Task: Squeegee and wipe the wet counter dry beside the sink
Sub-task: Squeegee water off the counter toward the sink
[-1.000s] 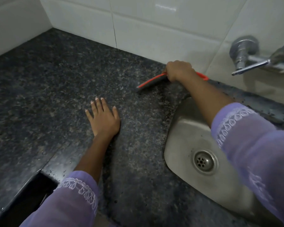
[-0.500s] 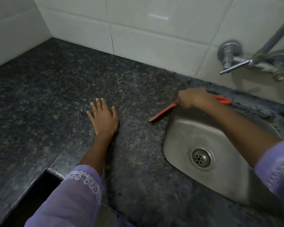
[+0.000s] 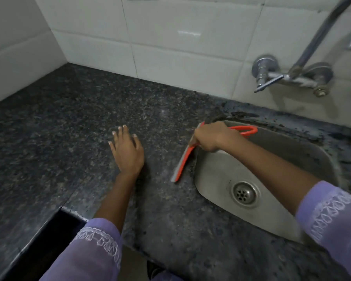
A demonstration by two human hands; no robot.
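Orange squeegee (image 3: pixel 183 159), gripped at its handle by the right hand (image 3: pixel 208 136), lies blade-down on the dark stone counter (image 3: pixel 69 122) at the sink (image 3: pixel 272 199) rim, apparently to push water in, while the left hand (image 3: pixel 128 153) rests flat left of the sink, fingers straight, likely bracing.

Light was dim and soft, with a white glare patch on the tiles (image 3: pixel 188 33), faint shadows under the tap (image 3: pixel 288 76), slight motion blur at the sleeves (image 3: pixel 332 216), and wide-angle bending at the edges.
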